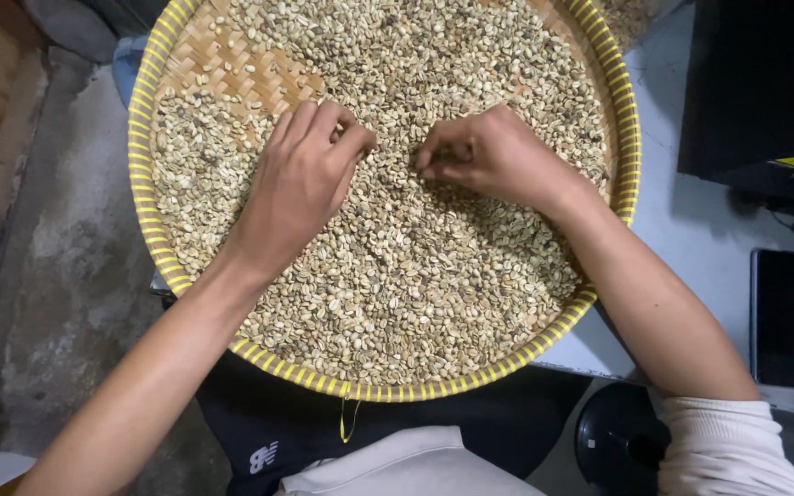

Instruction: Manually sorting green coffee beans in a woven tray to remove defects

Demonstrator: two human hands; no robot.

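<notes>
Pale green, unroasted coffee beans lie heaped under both your hands. Your left hand curls loosely on the pile, fingers bent; whether it holds any you cannot tell. Your right hand pinches closed, its catch hidden. The beans look light, hard and rolling, best taken singly at the fingertips. They fill a round woven bamboo tray with a yellow-wrapped rim, cut off at the top.

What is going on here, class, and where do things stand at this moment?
A person leans over a round woven tray with a yellow rim, covered in pale green beans. Both bare hands rest in the beans: the left hand with fingers curled, the right hand pinching among them. A bare patch of weave shows at the tray's upper left. A dark phone lies to the right.
</notes>
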